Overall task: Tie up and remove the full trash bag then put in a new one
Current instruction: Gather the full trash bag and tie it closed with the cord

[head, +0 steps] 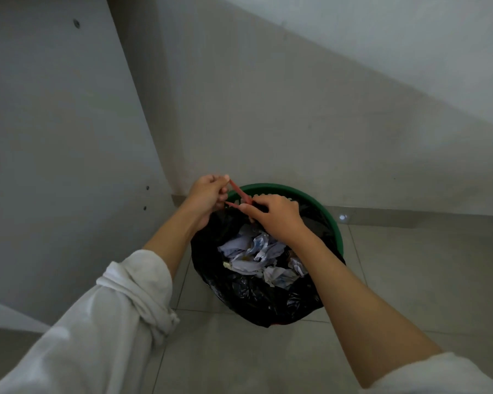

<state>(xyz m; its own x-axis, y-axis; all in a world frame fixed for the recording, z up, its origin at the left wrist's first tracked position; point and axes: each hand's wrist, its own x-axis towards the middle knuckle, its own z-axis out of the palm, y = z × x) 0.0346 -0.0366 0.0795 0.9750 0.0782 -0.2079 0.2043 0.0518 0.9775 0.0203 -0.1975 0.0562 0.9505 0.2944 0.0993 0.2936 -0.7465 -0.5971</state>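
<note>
Left hand: my left hand (208, 197) is clamped on the red drawstring (239, 193), pinching a loop of it and drawing it up toward the corner of the wall (296, 109).
Right hand: my right hand (276, 216) sits just beside the left, fingers curled on the same drawstring where it leaves the hem. I cannot tell whether I have plastic in that grip too.
Hands together: close, nearly touching, both over the far rim.
Trash bag: the black trash bag (256, 300) sits inside the green bin (310, 199), its near edge draped over the near rim and its mouth wide open.
Contents: crumpled paper (256, 251) is heaped near the top, uncovered.
Stage: I judge the tying has barely begun. Nothing is knotted and nothing is lifted.
Risk, string: the drawstring looks thin and taut, so a sharp tug could snap it or tear it out of the hem, leaving me nothing to tie with.
Risk, uneven pull: I hold only the far side, so the near hem may stay hooked on the rim and the mouth would close lopsided, with a gap.
Risk, spill: if I lift before the mouth is cinched, the light paper on top could tumble onto the floor (410, 280).
Risk, bin: neither hand steadies the bin, so a snug bag could drag it up or tip it as I pull.
</note>
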